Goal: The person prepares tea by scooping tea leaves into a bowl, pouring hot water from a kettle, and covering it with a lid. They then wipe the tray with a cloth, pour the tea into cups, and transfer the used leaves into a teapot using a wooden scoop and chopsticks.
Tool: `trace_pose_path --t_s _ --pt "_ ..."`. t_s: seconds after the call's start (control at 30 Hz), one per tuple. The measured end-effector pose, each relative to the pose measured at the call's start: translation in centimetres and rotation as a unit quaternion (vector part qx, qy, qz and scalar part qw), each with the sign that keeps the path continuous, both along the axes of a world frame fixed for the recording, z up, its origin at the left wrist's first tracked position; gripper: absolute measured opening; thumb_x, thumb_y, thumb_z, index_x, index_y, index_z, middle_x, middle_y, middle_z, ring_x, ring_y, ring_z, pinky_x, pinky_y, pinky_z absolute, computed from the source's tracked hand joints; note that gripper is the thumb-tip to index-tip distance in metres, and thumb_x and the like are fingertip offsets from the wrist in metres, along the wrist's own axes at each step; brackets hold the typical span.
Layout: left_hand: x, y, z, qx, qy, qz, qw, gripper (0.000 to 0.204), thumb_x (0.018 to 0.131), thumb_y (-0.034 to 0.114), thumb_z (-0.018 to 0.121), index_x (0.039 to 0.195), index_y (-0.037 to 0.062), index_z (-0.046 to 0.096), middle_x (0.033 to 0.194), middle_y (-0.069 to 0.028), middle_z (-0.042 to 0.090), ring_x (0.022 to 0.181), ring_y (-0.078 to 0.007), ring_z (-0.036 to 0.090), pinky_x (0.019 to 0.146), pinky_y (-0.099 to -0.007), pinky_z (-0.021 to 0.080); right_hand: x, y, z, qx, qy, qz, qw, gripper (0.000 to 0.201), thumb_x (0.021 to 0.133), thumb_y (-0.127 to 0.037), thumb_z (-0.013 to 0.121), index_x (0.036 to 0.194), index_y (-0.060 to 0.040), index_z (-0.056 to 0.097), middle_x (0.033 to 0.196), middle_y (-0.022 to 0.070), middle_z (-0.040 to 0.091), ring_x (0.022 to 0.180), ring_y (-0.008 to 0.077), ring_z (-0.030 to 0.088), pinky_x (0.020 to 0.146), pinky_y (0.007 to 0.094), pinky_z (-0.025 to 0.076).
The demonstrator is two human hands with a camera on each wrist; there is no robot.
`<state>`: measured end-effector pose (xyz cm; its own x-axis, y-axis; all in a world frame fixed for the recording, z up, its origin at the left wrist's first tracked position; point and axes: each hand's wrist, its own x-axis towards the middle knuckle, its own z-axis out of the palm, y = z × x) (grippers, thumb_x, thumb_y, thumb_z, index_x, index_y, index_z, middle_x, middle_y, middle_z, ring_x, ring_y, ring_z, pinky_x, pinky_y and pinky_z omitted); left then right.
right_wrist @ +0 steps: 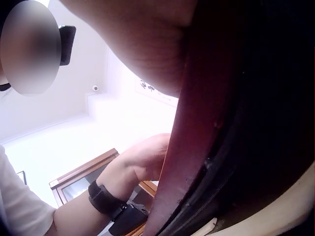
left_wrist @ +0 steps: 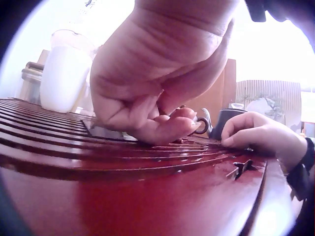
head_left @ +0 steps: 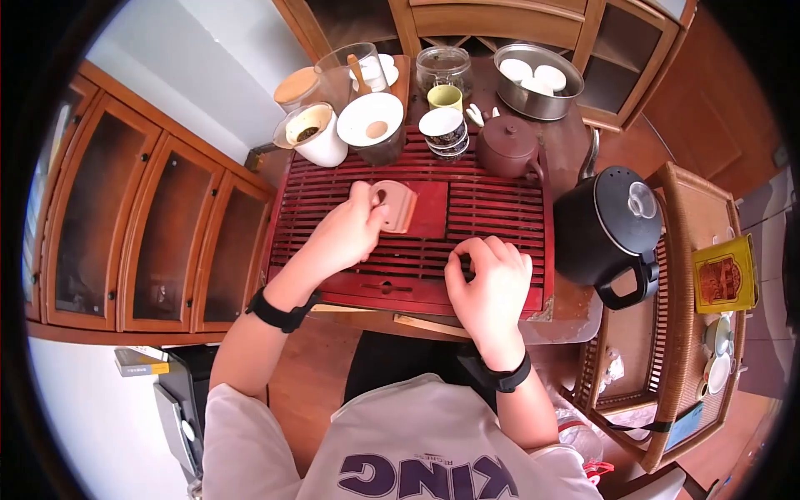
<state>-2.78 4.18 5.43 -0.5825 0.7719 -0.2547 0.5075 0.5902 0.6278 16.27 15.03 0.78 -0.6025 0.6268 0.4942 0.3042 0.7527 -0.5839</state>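
Observation:
A slatted red tea tray [head_left: 367,293] lies before me. Over its middle, my left hand [head_left: 343,232] pinches a flat pinkish-tan piece with a rounded end and a dark hole [head_left: 398,208]; its kind is not clear. In the left wrist view the left hand [left_wrist: 157,73] is low over the slats, its fingers bent and largely hiding that piece. At the tray's front right, my right hand [head_left: 492,287] rests with loosely curled fingers and nothing in them. The right wrist view shows mostly the tray's red edge [right_wrist: 189,132].
Along the back stand a white pitcher [head_left: 321,137], a strainer [head_left: 371,121], stacked patterned cups [head_left: 443,132] and a brown teapot [head_left: 507,146]. Behind are a glass jar [head_left: 442,65] and a metal bowl [head_left: 537,102]. A black kettle [head_left: 612,225] stands right, beside a wicker cart [head_left: 679,333].

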Motion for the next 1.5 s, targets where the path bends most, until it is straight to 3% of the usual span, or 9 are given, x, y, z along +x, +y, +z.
trace_pose_path --t_s 0.3,0.33,0.37,0.47,0.57,1.0,1.07,1.17,1.5 --pt "-4.3 -5.9 -0.5 0.026 -0.022 0.160 0.986 0.017 0.104 0.019 0.045 0.103 0.0031 0.037 0.061 -0.0029 0.046 0.047 -0.0114 0.045 0.043 -0.0296 0.042 0.0 0.1 -0.1 0.005 0.005 -0.001 1.000 0.009 0.073 -0.013 0.072 0.076 -0.0127 0.064 0.073 0.0035 0.057 0.071 0.0240 0.056 0.068 0.0375 0.035" --pt "-4.3 -5.9 -0.6 0.021 -0.007 0.154 0.988 0.018 0.103 0.019 0.045 0.104 0.0026 0.038 0.065 -0.0114 0.055 0.049 -0.0212 0.055 0.047 -0.0371 0.046 0.0 0.1 -0.1 0.007 0.004 0.000 1.000 0.009 0.073 -0.013 0.072 0.077 -0.0127 0.064 0.073 0.0035 0.057 0.071 0.0240 0.056 0.068 0.0375 0.035" --pt "-4.3 -5.7 -0.7 0.021 -0.007 0.155 0.988 0.018 0.103 0.019 0.045 0.104 0.0026 0.038 0.065 -0.0114 0.055 0.049 -0.0212 0.055 0.047 -0.0371 0.046 0.0 0.0 0.0 0.008 0.004 0.001 1.000 0.009 0.073 -0.013 0.072 0.077 -0.0127 0.064 0.073 0.0035 0.057 0.071 0.0240 0.056 0.068 0.0375 0.035" --pt "-2.4 -4.0 -0.1 -0.033 0.219 0.089 0.971 0.020 0.101 0.019 0.046 0.107 0.0009 0.040 0.082 -0.0282 0.065 0.074 -0.0443 0.066 0.063 -0.0538 0.049 0.0 0.0 0.1 0.008 -0.001 0.004 1.000 0.008 0.074 -0.013 0.072 0.077 -0.0128 0.064 0.073 0.0035 0.057 0.071 0.0240 0.056 0.068 0.0374 0.035" --pt "-1.8 -3.7 0.4 -0.059 0.288 0.058 0.954 0.020 0.101 0.020 0.046 0.107 0.0011 0.041 0.080 -0.0250 0.066 0.075 -0.0432 0.066 0.065 -0.0534 0.050 0.0 0.0 0.1 0.000 -0.014 0.001 1.000 0.008 0.074 -0.013 0.072 0.077 -0.0128 0.064 0.073 0.0035 0.058 0.071 0.0240 0.056 0.068 0.0372 0.035" --pt "-0.7 -5.8 0.3 -0.027 0.302 0.047 0.952 0.016 0.102 0.018 0.045 0.108 0.0039 0.038 0.069 -0.0214 0.060 0.061 -0.0392 0.062 0.059 -0.0487 0.046 0.0 0.0 0.3 -0.001 -0.018 0.003 1.000 0.008 0.074 -0.013 0.072 0.077 -0.0126 0.065 0.072 0.0034 0.058 0.070 0.0241 0.056 0.067 0.0371 0.035" --pt "-0.2 -5.5 1.2 -0.037 0.180 0.089 0.979 0.017 0.102 0.017 0.045 0.109 0.0037 0.038 0.077 -0.0247 0.062 0.073 -0.0439 0.064 0.063 -0.0514 0.047 -0.1 0.0 0.2 -0.002 -0.018 -0.001 1.000 0.008 0.074 -0.013 0.072 0.077 -0.0126 0.065 0.072 0.0034 0.057 0.070 0.0241 0.056 0.067 0.0372 0.035" --pt "0.2 -4.9 0.8 -0.044 0.242 0.075 0.966 0.017 0.102 0.016 0.046 0.109 0.0034 0.038 0.082 -0.0265 0.063 0.081 -0.0466 0.063 0.066 -0.0524 0.047 -0.1 0.0 0.1 0.011 0.001 0.000 1.000 0.008 0.073 -0.013 0.072 0.077 -0.0126 0.064 0.072 0.0034 0.057 0.070 0.0243 0.056 0.067 0.0374 0.035" --pt "1.4 -0.6 0.2 0.049 0.180 -0.038 0.982 0.021 0.102 0.017 0.047 0.111 0.0012 0.036 0.092 -0.0264 0.064 0.085 -0.0457 0.064 0.070 -0.0516 0.049 -0.1 0.0 0.2 0.005 -0.019 0.002 1.000 0.007 0.075 -0.014 0.071 0.076 -0.0125 0.065 0.072 0.0036 0.058 0.070 0.0249 0.056 0.067 0.0376 0.036"
